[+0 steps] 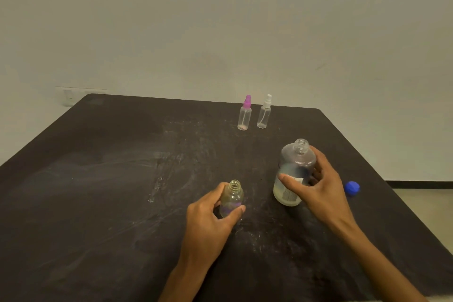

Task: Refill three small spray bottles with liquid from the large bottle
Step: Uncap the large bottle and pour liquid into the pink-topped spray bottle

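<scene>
- Left hand [208, 216], grip wrapped around the open small bottle [232, 197], upright on the dark surface [110, 179], near front centre
- Right hand [316, 186], grip curled around the uncapped large bottle [293, 174], just right of the small one, a little pale liquid low inside
- Best poured slowly: narrow neck below, small bottle kept steady and upright, mouths brought close together
- Pink-topped bottle [244, 115] and white-topped bottle [264, 114] well apart at the far edge, sprayers on
- Blue cap [352, 188] beside the right wrist, nothing blocking the pour
</scene>
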